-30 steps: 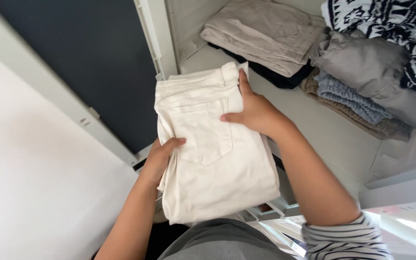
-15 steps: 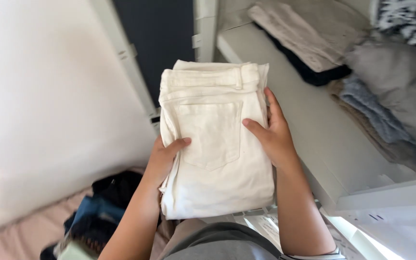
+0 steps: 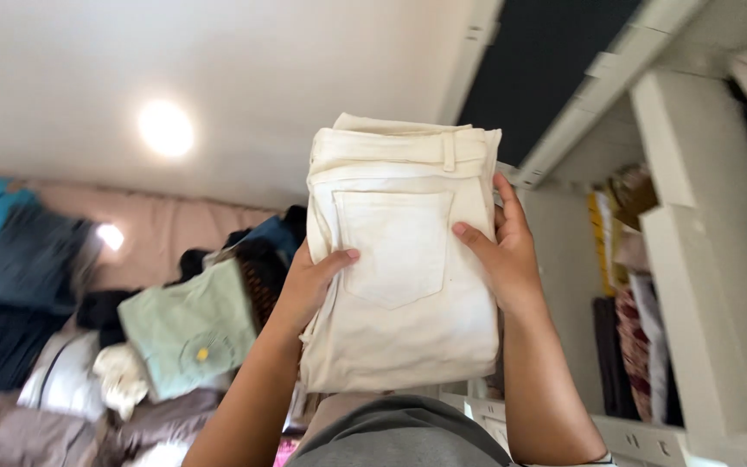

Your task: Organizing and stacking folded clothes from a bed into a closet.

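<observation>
No packages, signs or screens appear around me in this view. The only mark resembling a label is a small round yellow emblem (image 3: 203, 354) on the pale green folded garment (image 3: 185, 327), which lies on the clothes pile to my left, low in the frame; its detail is too blurred to make out. Coloured items stand on the shelves (image 3: 641, 285) to my right, but I cannot tell whether any of them is a package.
</observation>
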